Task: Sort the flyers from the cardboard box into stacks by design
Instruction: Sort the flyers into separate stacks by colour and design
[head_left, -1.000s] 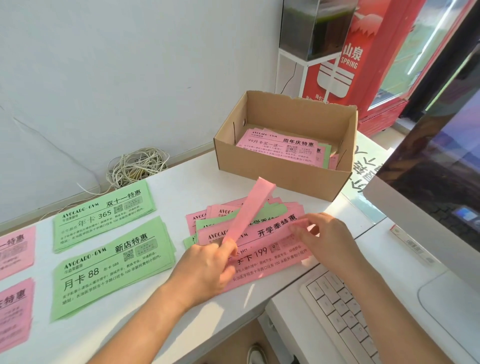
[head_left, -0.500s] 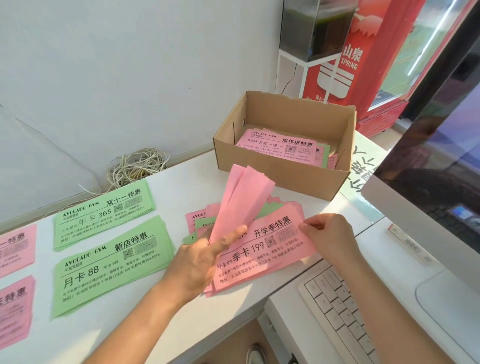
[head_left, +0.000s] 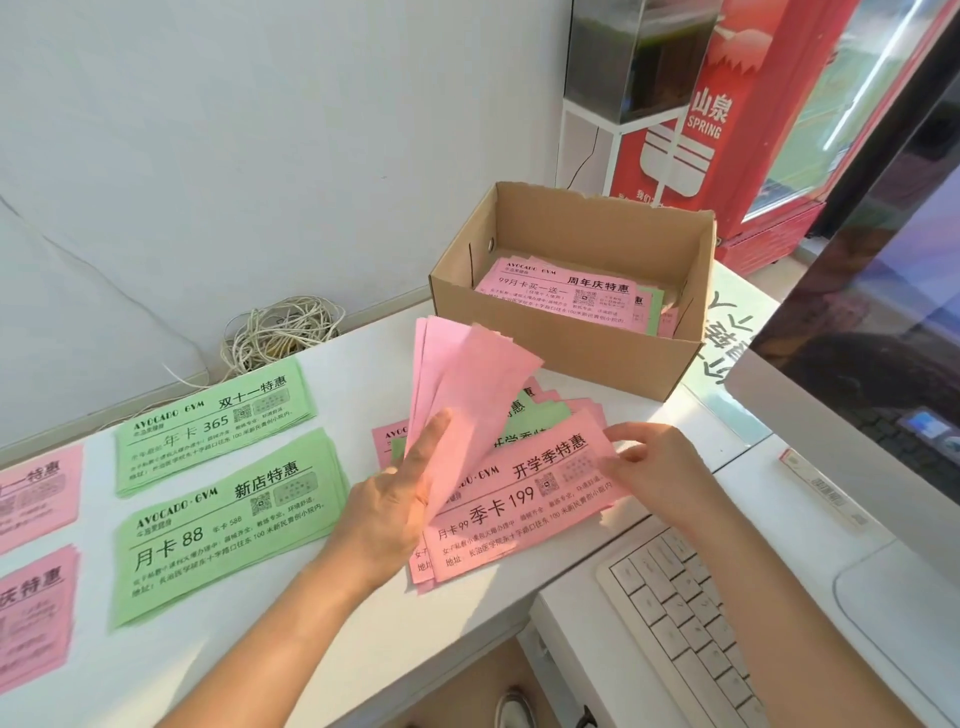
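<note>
coiled cable (head_left: 283, 332), keyboard (head_left: 691, 623), monitor (head_left: 878, 364), red fridge (head_left: 769, 119)

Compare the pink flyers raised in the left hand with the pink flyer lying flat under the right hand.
The raised flyers stand tilted up and fanned; the flat flyer lies level. The raised flyers show blank backs; the flat flyer shows print, 开学季特惠 and 季卡 199. The left hand grips several raised flyers; the right hand pinches only the flat flyer's edge. Both are pink paper strips.
</note>
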